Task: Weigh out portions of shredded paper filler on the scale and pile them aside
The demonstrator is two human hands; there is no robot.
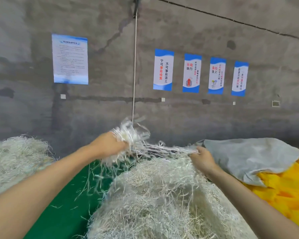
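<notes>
The person is parting a portion from the big heap [154, 195] of white shredded paper that fills the near right of the green bench [67, 204]. The left hand [110, 144] has its fingers curled round a raised clump [129, 135], held above the heap's far side; the right hand [203, 158] pinches the other end of the strands, fingers closed on them, low against the heap's far right; a band of strips stretches between the two. No scale is in view, so the weighing seems yet to come.

To do this well, the hands should probably draw apart slowly while lifting, so that tangled strips slide free rather than dragging more of the heap along; a small shake would shed loose ends over the heap and not over the bench, where stray strips lie scattered; a modest handful is likely easier to trim to weight than a large one.

The paper is thin, narrow, crinkled strips, springy and matted, light and quick to snag; a second pile [16, 152] of it lies at the bench's left edge. At the right edge a limp grey sack [248, 157] lies over bright yellow shreds [283, 192]. The wall [93, 109] behind is rough grey concrete; smooth blue-and-white posters [163, 69] hang on it.
</notes>
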